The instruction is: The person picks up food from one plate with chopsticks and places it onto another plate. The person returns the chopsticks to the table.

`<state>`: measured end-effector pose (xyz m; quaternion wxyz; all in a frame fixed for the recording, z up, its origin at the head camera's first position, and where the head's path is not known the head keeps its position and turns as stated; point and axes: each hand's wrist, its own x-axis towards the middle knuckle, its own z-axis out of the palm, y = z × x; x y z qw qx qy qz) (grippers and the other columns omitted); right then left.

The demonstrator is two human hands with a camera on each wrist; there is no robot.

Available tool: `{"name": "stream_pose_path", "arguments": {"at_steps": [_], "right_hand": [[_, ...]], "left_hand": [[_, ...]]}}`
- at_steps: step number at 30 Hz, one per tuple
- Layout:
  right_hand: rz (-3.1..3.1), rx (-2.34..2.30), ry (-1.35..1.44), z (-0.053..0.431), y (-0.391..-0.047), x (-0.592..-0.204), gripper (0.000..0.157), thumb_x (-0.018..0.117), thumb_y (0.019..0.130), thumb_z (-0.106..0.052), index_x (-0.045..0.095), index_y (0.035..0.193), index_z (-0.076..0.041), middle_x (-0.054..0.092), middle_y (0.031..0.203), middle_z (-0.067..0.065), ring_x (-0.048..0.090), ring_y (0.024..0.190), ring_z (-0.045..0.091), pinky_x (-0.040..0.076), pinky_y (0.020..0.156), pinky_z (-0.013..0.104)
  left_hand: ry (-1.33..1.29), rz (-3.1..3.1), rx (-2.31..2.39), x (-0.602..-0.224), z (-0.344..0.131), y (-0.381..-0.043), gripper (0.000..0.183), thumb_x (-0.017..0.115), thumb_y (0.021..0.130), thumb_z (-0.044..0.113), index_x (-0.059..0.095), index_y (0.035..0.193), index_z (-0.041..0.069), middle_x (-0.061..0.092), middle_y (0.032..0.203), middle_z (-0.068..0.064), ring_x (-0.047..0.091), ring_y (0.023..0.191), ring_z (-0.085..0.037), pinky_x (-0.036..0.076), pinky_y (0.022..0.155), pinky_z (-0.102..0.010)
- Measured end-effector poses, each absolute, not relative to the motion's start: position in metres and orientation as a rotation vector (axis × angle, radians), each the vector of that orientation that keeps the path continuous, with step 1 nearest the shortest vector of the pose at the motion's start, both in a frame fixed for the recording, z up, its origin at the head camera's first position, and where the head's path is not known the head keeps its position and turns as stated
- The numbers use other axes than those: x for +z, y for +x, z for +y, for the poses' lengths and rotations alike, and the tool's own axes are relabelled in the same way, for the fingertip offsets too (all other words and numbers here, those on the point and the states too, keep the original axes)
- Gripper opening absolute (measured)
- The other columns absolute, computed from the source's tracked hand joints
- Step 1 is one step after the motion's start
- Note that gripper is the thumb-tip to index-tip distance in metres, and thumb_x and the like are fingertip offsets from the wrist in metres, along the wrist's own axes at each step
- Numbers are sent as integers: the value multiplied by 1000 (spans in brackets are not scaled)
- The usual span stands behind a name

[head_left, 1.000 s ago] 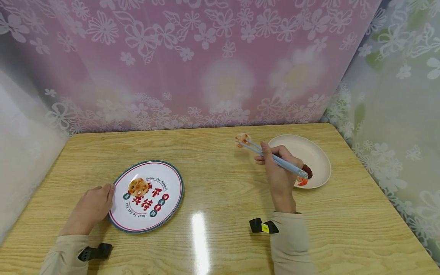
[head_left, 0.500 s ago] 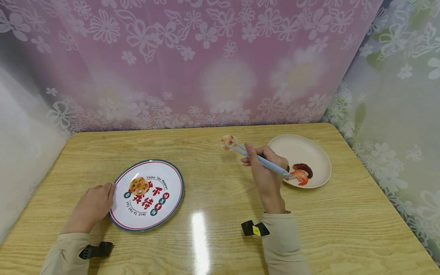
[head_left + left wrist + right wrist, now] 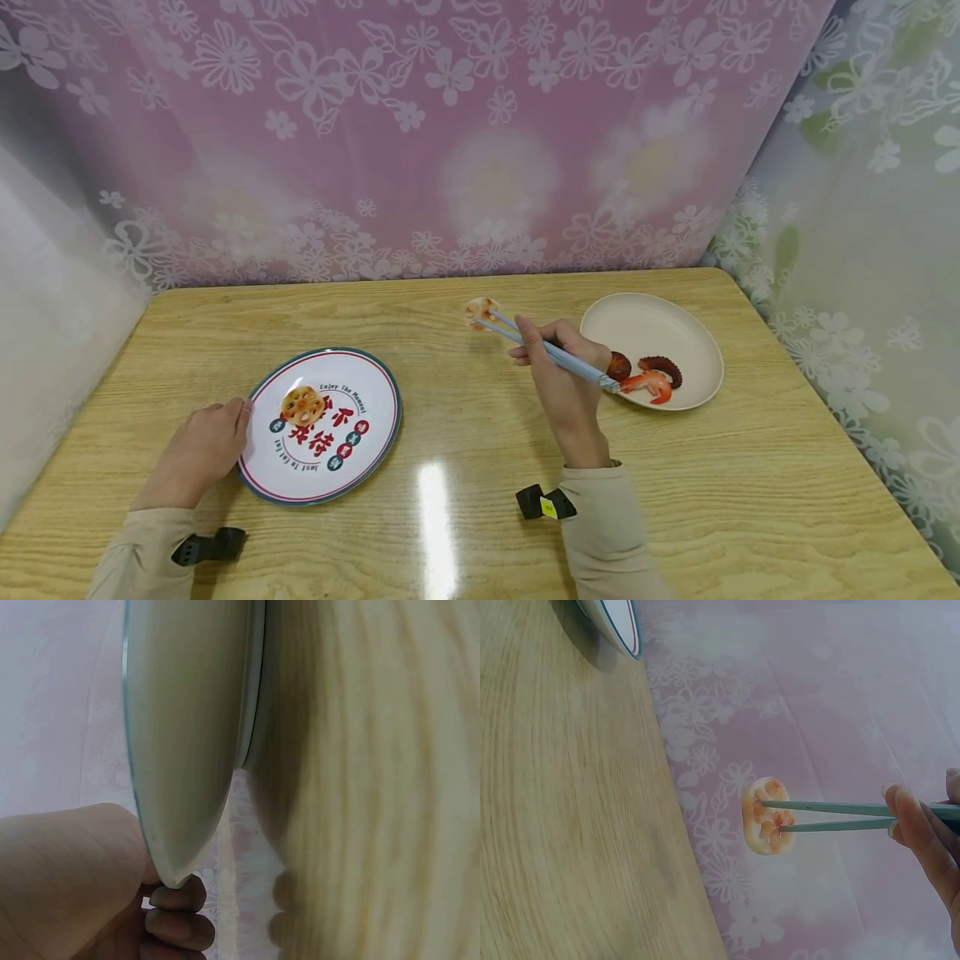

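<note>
My right hand [image 3: 562, 375] grips a pair of pale blue chopsticks [image 3: 566, 360]. At their tips a lotus root slice [image 3: 768, 817] is held above the table, the tips set in its holes as the right wrist view shows. On the left, my left hand [image 3: 202, 450] pinches the rim of a white plate [image 3: 352, 375] with a green and red edge and printed lettering. The left wrist view has the thumb over that rim and fingers [image 3: 180, 930] curled under it. A browner lotus root slice [image 3: 303, 407] lies on this plate.
A cream oval dish [image 3: 637, 321] stands at the right, partly behind my right hand. It holds a shrimp [image 3: 651, 387], a dark red curved piece like a tentacle [image 3: 663, 368] and a round brown piece [image 3: 618, 367]. A floral curtain [image 3: 480, 150] hangs behind the wooden table [image 3: 465, 417].
My right hand has moved left with the chopsticks and lotus root slice, uncovering more of the food in the cream dish. My left hand and the white plate have stayed about where they were.
</note>
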<state>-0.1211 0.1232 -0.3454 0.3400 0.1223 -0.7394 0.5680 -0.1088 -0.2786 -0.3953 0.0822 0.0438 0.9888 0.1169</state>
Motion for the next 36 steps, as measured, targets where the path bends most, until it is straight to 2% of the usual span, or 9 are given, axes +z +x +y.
{"name": "stream_pose_path", "arguments": {"at_steps": [8,12,17,22,28,32,36], "right_hand": [[-1965,1462,316,111,-113,-333,17,69,86,1,64,72,8,67,62,17,66,52,28,54,50,26],[-1955,1456,365,110,-118,-344,20,71,87,-6,64,71,3,68,63,11,66,52,21,53,49,25],[-1943,1478,406,107,-117,-345,23,70,89,-10,63,72,3,69,64,11,67,52,23,54,50,24],[-1968,1498,401,102,-114,-341,19,70,88,-5,64,71,3,68,64,13,67,53,22,54,50,27],[-1988,1522,411,89,-102,-324,16,68,85,7,62,70,7,66,64,21,66,52,29,54,49,32],[-1991,1551,451,81,-97,-321,15,68,84,8,63,71,9,66,63,22,66,52,27,54,49,34],[-1971,1539,539,74,-101,-333,14,69,84,8,64,71,6,66,63,18,66,51,23,54,49,28]], "left_hand": [[115,2944,348,-396,-279,-109,32,40,101,11,51,110,-17,57,90,-30,58,87,-46,46,79,-59],[114,2942,345,-396,-279,-109,33,40,102,12,51,111,-17,58,91,-31,58,89,-48,45,80,-60],[113,2948,344,-397,-279,-109,32,40,101,12,51,110,-17,57,89,-30,58,87,-46,45,79,-60],[126,2961,346,-397,-279,-109,31,39,101,11,52,108,-17,57,88,-29,58,86,-47,46,77,-59],[127,2955,344,-397,-279,-109,31,39,101,11,52,107,-16,57,88,-29,58,87,-47,45,77,-59],[113,2944,339,-396,-279,-110,32,39,102,12,51,109,-17,57,89,-29,58,88,-47,45,78,-59],[103,2929,333,-396,-279,-110,33,39,102,12,50,112,-17,57,93,-31,57,90,-49,45,80,-60]]}}
